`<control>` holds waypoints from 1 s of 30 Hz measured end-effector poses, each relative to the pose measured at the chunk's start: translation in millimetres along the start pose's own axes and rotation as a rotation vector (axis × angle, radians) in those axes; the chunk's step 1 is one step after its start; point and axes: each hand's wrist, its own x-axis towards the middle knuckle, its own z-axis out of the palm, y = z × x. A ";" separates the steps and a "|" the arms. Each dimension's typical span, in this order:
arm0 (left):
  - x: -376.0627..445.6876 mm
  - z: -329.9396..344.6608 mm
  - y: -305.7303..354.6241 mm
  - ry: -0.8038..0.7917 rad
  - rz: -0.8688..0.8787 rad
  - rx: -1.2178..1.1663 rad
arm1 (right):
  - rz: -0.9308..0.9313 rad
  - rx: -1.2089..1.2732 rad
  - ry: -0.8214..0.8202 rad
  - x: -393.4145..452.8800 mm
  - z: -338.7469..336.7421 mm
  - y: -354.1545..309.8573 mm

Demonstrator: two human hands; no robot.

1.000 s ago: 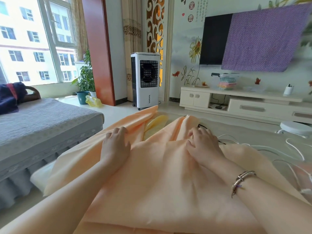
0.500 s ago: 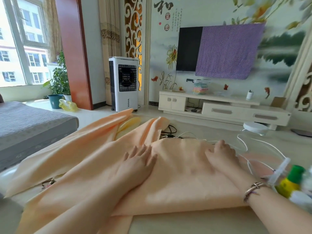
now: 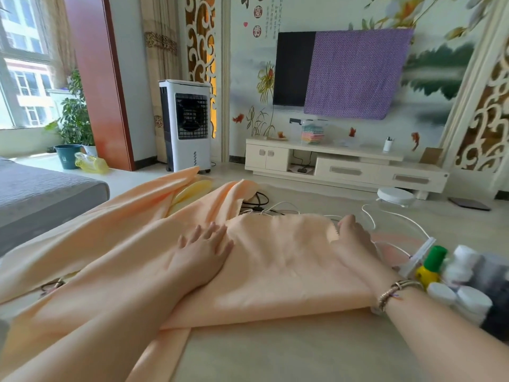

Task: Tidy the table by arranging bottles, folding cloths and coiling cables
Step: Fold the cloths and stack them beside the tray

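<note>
A large peach cloth (image 3: 275,266) lies folded over on the beige table (image 3: 303,351), its left part trailing off toward the front left. My left hand (image 3: 201,252) lies flat on the cloth with fingers spread. My right hand (image 3: 355,241) presses the cloth's right edge, fingers straight. White cables (image 3: 385,219) and a black cable (image 3: 256,202) lie tangled beyond the cloth. Several bottles (image 3: 454,279) stand at the right edge, one yellow with a green cap (image 3: 432,260), others white-capped.
A yellow item (image 3: 190,191) shows in a gap of the cloth at the far side. A grey sofa (image 3: 41,194) stands left. A white round device (image 3: 395,195) sits on the floor before the TV cabinet (image 3: 344,166). An air cooler (image 3: 187,125) stands behind.
Both hands have slid right and outward over the cloth, flattening the fold. The view has swung right, bringing the bottles into sight.
</note>
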 end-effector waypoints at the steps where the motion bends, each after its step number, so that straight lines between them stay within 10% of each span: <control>1: -3.4 -2.3 1.3 0.042 0.025 -0.017 | -0.058 -0.091 0.047 -7.9 -3.3 -0.7; 4: -22.5 -12.6 3.5 0.087 0.132 -0.036 | -0.299 -0.222 0.021 -31.3 -10.6 -8.9; 10: -99.9 -31.3 -11.1 -0.090 0.347 0.044 | -0.700 0.113 -0.527 -102.1 -23.5 -21.1; 13: -121.7 -35.9 -19.9 -0.175 0.387 0.164 | -0.869 -0.094 -0.444 -125.2 -20.0 -21.3; 21: -125.2 -45.0 -5.4 -0.193 0.380 0.338 | -0.801 -0.496 -0.207 -123.5 -8.3 -34.2; 30: -123.7 -96.8 -3.5 -0.060 0.197 0.238 | -0.621 -0.216 -0.315 -121.8 -52.1 -35.0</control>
